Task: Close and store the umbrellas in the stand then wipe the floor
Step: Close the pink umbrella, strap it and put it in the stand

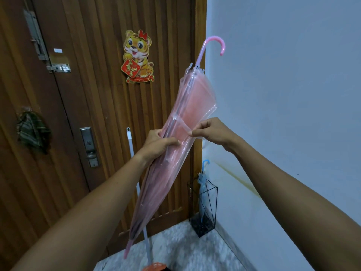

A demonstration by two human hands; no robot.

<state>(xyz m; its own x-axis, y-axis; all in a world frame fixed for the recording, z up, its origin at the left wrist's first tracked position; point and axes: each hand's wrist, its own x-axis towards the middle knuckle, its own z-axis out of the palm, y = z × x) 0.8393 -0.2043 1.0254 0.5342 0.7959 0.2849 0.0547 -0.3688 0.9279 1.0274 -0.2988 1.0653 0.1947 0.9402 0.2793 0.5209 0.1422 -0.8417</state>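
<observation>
One pink umbrella folded, hook up, held before the door, gripped mid-canopy by the left hand, strap pinched in the right hand, seemingly the fastening step, so wrap, fasten, then into the wire stand beside the blue umbrella.

the mop head is cut off by the bottom edge.

On the ribbed wooden door a cartoon tiger sticker is stuck high up, with a metal bolt to its left and a lock plate with handle lower down. A green checked cloth hangs left of the lock. The pale wall bears a yellowish streak.
</observation>
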